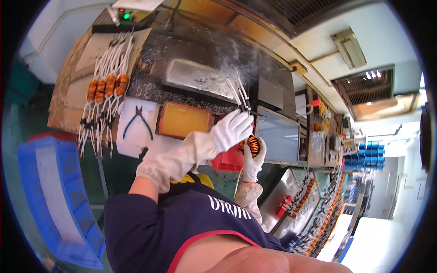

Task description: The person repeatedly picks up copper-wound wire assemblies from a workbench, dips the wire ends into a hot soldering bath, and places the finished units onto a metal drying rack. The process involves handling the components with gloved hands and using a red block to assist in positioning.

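Note:
My right hand [255, 156], in a white glove, is closed round a copper-wound ring coil [253, 145]. White wire leads [237, 91] with black sleeves stand above the coil, their upper ends in thin smoke beside a long silver metal block [198, 76]. My gloved left hand [232, 130] lies just below the leads, fingers stretched out side by side. Its thumb is hidden, and whether it touches the leads I cannot tell. Left of this hand sits a shallow tray of amber, wax-like material [185, 119]. Cutting pliers with teal handles [138, 123] rest on a white sheet further left.
Several finished-looking coils with white leads [109, 85] lie on a board at the left. A blue crate [54, 200] stands below them. A red bin [227, 160] is under my hands. A grey-topped box [277, 136] and trays with rows of coils [314, 209] extend to the right.

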`<state>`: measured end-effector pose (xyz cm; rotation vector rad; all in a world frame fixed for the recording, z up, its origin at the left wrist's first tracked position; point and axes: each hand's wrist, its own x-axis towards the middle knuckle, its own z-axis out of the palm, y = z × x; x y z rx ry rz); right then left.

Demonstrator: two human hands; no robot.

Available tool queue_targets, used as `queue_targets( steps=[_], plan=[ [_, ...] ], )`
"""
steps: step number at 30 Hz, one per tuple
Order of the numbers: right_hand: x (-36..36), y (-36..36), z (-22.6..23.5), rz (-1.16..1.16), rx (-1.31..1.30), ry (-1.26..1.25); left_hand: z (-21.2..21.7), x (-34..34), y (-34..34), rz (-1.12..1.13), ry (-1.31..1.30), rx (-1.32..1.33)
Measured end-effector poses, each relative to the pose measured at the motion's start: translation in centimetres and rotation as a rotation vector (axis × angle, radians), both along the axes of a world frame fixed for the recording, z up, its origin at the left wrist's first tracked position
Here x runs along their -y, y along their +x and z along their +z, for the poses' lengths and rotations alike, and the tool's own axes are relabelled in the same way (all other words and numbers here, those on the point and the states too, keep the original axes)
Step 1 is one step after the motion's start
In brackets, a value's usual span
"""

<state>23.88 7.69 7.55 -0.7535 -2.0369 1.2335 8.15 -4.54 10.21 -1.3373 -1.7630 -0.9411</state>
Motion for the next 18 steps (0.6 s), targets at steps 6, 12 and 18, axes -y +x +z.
queue_targets(
  steps=[6, 12, 18],
  plan=[
    [2.1, 0.6, -1.5, -0.198, -0.167, -0.016, -3.1, 4.6, 5.7, -0.275, -0.297, 0.199],
    [3.7, 1.5, -3.0, -0.321, -0.211, -0.004, -6.8, 6.4, 8.1, -0.230, -0.583, 0.223],
    [4.6, 2.3, -3.4, -0.374, -0.246, -0.006, -6.2, 5.8, 8.1, -0.238, -0.621, 0.226]
  ],
)
